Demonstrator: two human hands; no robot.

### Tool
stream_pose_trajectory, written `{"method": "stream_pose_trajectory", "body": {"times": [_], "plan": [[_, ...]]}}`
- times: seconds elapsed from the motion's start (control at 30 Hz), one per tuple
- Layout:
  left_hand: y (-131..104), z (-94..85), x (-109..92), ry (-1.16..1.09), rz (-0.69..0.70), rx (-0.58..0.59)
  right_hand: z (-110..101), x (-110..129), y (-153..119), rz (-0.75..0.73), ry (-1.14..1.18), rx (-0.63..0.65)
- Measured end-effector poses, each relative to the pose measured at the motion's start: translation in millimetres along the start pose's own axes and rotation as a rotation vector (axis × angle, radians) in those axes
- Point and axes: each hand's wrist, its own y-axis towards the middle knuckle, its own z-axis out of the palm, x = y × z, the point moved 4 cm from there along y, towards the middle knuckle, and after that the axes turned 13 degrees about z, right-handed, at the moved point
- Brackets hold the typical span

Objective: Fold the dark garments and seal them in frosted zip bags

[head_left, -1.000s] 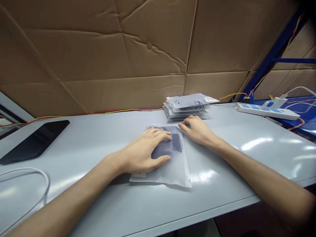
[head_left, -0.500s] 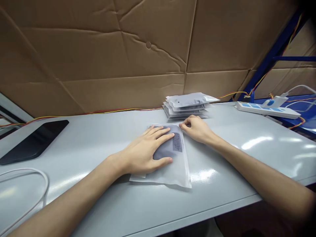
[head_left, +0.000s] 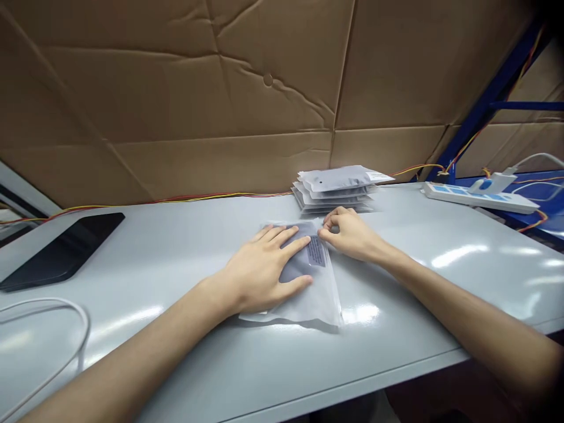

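A frosted plastic bag (head_left: pixel 308 299) with a dark flat item inside lies on the table, a block of small print showing near its right edge. My left hand (head_left: pixel 267 267) rests flat across the bag, fingers spread and pointing to the far side. At the bag's upper right corner, my right hand (head_left: pixel 346 232) has thumb and fingertips pinched together on the edge. Just beyond the right hand sits a stack of similar bags (head_left: pixel 339 182), several high, the top one bearing a white label.
A black phone-like slab (head_left: pixel 61 252) lies at the left, with a white cable (head_left: pixel 83 329) nearer me. At the right back is a white and blue power strip (head_left: pixel 480 197) with a plug in it. A cardboard wall (head_left: pixel 185 106) stands behind the grey table (head_left: pixel 409 305).
My right hand's pinched fingertips have shifted slightly at the bag's corner. The near edge of the bag has moved a little away from me and bulges more. My left hand stays flat.
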Motion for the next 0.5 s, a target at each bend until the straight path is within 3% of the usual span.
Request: {"method": "stream_pose_trajectory", "body": {"times": [0.5], "plan": [[2.2,1.4,0.3,0.126,-0.219,-0.009,-6.7,22.7,-18.2,-0.108,-0.01,0.146]]}}
